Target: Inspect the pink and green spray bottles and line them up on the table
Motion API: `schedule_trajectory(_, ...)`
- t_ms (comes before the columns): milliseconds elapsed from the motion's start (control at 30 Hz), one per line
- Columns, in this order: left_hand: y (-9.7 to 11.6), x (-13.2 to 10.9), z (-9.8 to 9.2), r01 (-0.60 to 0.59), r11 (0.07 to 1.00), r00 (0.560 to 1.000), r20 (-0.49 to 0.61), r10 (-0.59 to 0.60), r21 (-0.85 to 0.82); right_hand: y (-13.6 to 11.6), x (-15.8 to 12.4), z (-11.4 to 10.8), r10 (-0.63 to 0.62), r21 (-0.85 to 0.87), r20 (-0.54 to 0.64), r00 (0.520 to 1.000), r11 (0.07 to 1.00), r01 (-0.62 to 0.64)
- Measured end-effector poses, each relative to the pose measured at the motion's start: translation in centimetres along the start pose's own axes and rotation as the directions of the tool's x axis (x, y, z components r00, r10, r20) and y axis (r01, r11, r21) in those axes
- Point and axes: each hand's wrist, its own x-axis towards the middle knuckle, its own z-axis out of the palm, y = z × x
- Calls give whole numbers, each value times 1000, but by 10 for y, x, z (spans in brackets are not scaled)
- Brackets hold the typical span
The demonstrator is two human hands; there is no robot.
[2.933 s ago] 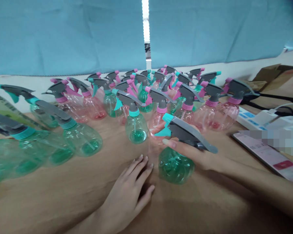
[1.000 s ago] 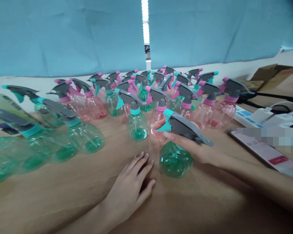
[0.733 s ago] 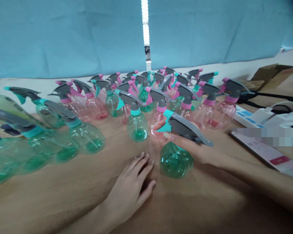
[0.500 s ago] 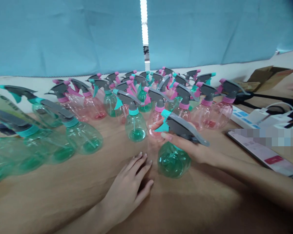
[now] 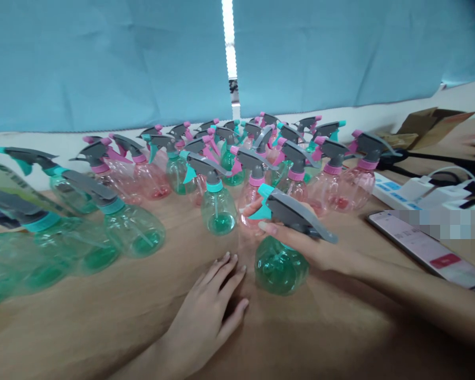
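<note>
Brown tabletop [image 5: 83, 316], mid-front: our right hand [image 5: 314, 248] wraps the neck of the green bottle [image 5: 279, 266] under its trigger [image 5: 296, 214], left hand [image 5: 209, 316] lies flat and spread just beside, so we judge it gripped; lifting calls for clearing pink bottles [image 5: 252, 194] behind.

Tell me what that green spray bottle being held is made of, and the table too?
Green spray bottle: probably plastic, glossy, see-through green tint. Its trigger head: opaque matte grey plastic, apparently. Table: looks like wood or wood-look laminate, given brown streaky grain.
</note>
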Motion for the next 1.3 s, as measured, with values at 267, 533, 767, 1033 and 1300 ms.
schedule_trajectory(267, 0, 0, 1, -7, 1000, 1000, 4, 7, 16, 10, 0, 1, -47, 16, 15, 999, 999, 47)
schedule_trajectory(533, 0, 0, 2, -3, 1000, 1000, 3, 3, 8, 19, 0, 1, -78, 2, 19, 997, 997, 78)
schedule_trajectory(767, 1, 1, 1, -12, 1000, 1000, 17, 12, 28, 12, -1, 0, -113, -57, 2, 994, 992, 113)
schedule_trajectory(1033, 1, 0, 1, -9, 1000, 1000, 11, 8, 21, 2, 3, -3, -255, -118, -31, 966, 961, 250)
schedule_trajectory(1300, 0, 0, 2, -12, 999, 1000, 3, 11, 32, 7, 2, 0, -256, -148, -81, 963, 959, 242)
